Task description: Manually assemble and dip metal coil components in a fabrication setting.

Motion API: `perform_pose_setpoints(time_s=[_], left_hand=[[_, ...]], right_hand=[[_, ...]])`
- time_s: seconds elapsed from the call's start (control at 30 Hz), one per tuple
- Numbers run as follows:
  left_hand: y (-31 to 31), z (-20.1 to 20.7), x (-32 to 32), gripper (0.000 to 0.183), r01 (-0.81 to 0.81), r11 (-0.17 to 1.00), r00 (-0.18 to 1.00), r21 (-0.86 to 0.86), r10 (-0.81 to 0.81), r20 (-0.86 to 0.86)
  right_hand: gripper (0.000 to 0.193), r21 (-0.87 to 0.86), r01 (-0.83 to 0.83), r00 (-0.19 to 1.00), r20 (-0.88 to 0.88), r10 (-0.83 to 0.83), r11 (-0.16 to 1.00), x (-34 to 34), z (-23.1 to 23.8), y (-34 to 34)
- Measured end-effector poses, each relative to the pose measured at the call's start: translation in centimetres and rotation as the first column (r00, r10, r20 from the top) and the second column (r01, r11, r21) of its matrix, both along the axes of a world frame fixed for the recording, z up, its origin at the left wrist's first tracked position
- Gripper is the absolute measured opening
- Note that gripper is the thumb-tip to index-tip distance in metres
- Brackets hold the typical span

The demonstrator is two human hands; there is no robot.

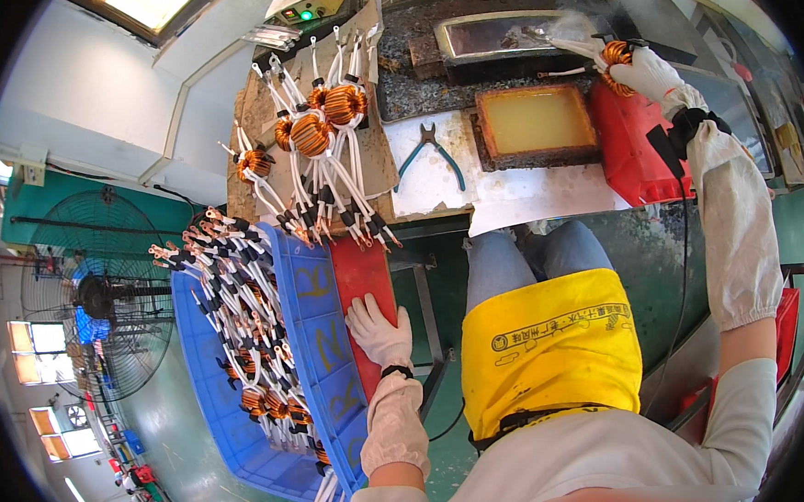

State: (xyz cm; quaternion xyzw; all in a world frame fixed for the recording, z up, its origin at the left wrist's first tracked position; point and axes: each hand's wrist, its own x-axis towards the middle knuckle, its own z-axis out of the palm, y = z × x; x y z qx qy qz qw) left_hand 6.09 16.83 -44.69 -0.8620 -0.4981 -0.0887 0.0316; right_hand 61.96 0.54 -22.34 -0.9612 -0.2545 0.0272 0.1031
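Note:
My gloved right hand (651,75) is closed around a copper-wound toroidal coil (616,54) at the upper right. Its white leads reach left over a rectangular pot of shiny molten metal (446,46), where smoke rises. Whether the lead tips touch the metal is hard to see. My left hand (379,332), also gloved, lies flat with its fingers spread on a red panel (363,270), beside a blue crate (324,357). Many coils with white leads, black sleeves and copper lugs (248,288) fill that crate.
On the bench, several coils (312,134) lie at left, near blue-handled pliers (429,155). A dark-rimmed tray of yellowish stuff (488,144) sits below the pot, with a red container (625,136) on its right. A black cable (685,243) hangs from my right wrist. A large fan (96,293) stands left.

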Motion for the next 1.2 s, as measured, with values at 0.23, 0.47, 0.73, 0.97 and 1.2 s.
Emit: perform_pose_setpoints(time_s=[0.23, 0.47, 0.73, 0.97, 1.2], left_hand=[[-0.1, 0.4, -0.1, 0.073, -0.004, 1.0, 1.0, 0.026, 0.004, 0.007], [-0.1, 0.5, 0.0, 0.073, -0.005, 1.0, 1.0, 0.029, 0.005, -0.002], [0.0, 0.4, 0.0, 0.073, -0.026, 1.0, 1.0, -0.005, 0.026, 0.017], [-0.1, 0.7, 0.0, 0.073, -0.004, 1.0, 0.999, -0.006, 0.005, 0.048], [-0.3, 0.6, 0.0, 0.07, -0.005, 0.999, 0.998, 0.046, 0.002, 0.057]], right_hand=[[0.058, 0.025, -0.024, 0.998, -0.051, 0.025, 0.999, -0.6, 0.5, 0.5], [0.07, 0.0, 0.002, 0.998, -0.057, -0.002, 1.0, -1.0, 0.7, 0.5], [0.06, 0.042, -0.02, 0.997, -0.068, 0.023, 0.999, -1.0, 1.0, 0.4], [0.067, 0.033, 0.025, 0.999, -0.045, -0.023, 0.999, -1.5, 1.3, 0.2], [0.071, -0.005, 0.02, 0.996, -0.092, -0.021, 1.0, -2.0, 2.3, 0.5]])
